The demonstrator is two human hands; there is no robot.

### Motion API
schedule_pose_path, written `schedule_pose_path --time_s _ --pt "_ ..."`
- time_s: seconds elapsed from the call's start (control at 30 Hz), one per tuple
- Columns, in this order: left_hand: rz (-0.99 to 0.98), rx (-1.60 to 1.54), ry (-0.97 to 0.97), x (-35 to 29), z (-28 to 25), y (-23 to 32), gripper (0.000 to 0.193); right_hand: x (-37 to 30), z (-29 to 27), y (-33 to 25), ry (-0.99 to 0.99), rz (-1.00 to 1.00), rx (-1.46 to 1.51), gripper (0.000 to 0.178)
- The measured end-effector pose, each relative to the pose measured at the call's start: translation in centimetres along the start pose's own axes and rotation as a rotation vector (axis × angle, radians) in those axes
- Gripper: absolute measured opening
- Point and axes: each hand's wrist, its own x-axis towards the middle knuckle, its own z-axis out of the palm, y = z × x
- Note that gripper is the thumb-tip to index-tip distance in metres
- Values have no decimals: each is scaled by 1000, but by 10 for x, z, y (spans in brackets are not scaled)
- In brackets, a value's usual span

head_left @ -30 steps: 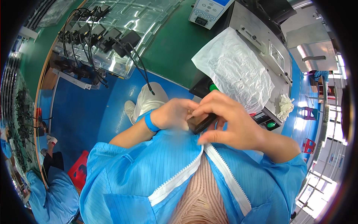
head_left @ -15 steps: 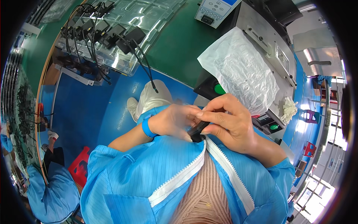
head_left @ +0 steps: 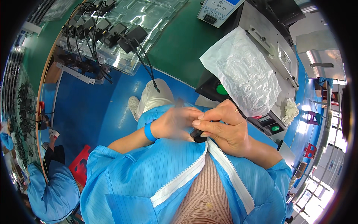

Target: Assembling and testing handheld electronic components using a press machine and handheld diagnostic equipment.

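Note:
Close in front of my chest, both hands meet around a small black object (head_left: pixel 198 136) with a smooth, dark surface; its exact kind is mostly hidden by fingers. My right hand (head_left: pixel 228 128) is closed, pinching the object between thumb and fingertips. My left hand (head_left: pixel 172 124), with a blue band at the wrist, closes on the object from the other side. Part of that hand is blurred, and its fingertips touch those of the right hand.
Several black power adapters (head_left: pixel 118 34) with cables rest on clear plastic trays (head_left: pixel 158 22) on the green bench, one cable hanging over the edge. White crinkled sheeting (head_left: pixel 246 71) covers part of a machine with a green button (head_left: pixel 221 89). A person in blue (head_left: pixel 52 194) sits at lower left.
My right hand's fingers have curled further over the black object, so less of it shows. Both hands stay together at nearly the same place.

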Motion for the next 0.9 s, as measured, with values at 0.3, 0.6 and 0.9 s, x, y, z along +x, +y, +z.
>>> schedule_pose_path --time_s 0.3,0.6,0.9 --pt "138 4 152 5 6 -6 76 -3 1 -1 106 143 78 38" --pt "130 170 258 5 9 2 66 -5 5 3 78 48 -5 26" --pt "158 65 236 7 10 1 65 -12 9 9 99 69 78 40"
